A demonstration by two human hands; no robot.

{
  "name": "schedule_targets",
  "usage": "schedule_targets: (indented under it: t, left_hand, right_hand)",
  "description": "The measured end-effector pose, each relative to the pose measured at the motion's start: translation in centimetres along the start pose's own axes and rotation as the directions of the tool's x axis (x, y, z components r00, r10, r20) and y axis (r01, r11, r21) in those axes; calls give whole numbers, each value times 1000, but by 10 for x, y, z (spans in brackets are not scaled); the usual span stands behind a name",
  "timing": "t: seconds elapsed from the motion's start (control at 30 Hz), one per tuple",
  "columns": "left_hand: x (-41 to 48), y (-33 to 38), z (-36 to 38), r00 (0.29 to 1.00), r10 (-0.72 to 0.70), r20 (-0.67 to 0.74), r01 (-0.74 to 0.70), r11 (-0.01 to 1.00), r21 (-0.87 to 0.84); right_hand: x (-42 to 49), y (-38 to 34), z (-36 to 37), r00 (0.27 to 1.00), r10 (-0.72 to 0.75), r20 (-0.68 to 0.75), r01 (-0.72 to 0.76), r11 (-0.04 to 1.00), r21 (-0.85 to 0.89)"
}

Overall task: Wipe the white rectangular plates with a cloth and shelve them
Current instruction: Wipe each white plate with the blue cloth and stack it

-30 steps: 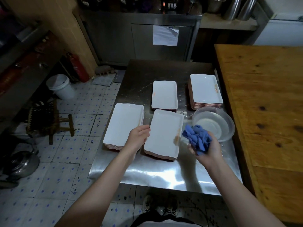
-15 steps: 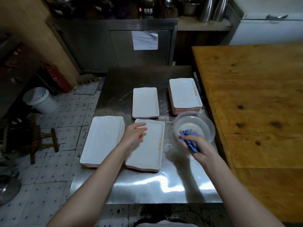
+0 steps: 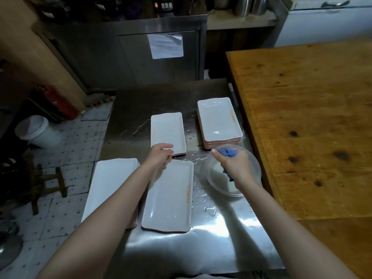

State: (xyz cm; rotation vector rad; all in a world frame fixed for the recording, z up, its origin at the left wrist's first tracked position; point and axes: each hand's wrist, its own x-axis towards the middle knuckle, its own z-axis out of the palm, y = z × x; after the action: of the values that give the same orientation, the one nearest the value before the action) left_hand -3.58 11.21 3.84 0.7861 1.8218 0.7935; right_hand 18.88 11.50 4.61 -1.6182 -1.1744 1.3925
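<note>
- A wooden table is seen at the right, set just beside the steel table, which fills the middle of the scene.
- A near-left stack of white rectangular plates is laid at the steel table's left edge, partly hidden by the left forearm.
- A near-middle plate is laid just right of that stack. Whether more plates lie under it cannot be told.
- A far-right stack of plates is set at the far right corner, and a lower far-middle stack is set left of it.
- A clear bowl is placed near the right edge, just on the near side of the far-right stack.
- The left hand is held over the gap between the near-middle plate and the far-middle stack, its fingers apart and relaxed. Contact with either cannot be told.
- The right hand is held over the clear bowl, its fingers clamped on the blue cloth.
- Water drops are scattered on the steel between the near-middle plate and the bowl.
</note>
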Motion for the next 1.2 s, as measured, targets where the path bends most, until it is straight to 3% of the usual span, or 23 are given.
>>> schedule_targets:
  t: [0.17,0.37,0.63,0.73,1.0,1.2]
  left_hand:
    - [31,-3,-5,995,1,-99,2,999,36]
    - [66,-13,-20,984,-15,-177,33,994,100]
    - [91,-24,-31,970,93,-223,17,895,446]
    - [98,-29,-30,974,36,-225,76,881,467]
    - [107,-35,-35,971,42,-237,83,866,493]
    - [103,-35,-46,943,43,-329,76,937,341]
  right_hand:
    - [19,-3,18,976,-219,-16,216,972,-91]
    - [39,6,30,983,-181,22,182,982,-51]
    - [56,6,39,988,-154,23,153,987,39]
    - [57,4,41,988,-150,42,145,985,94]
    - [58,10,42,986,-147,78,139,985,99]
    - [55,13,44,987,-136,82,123,982,144]
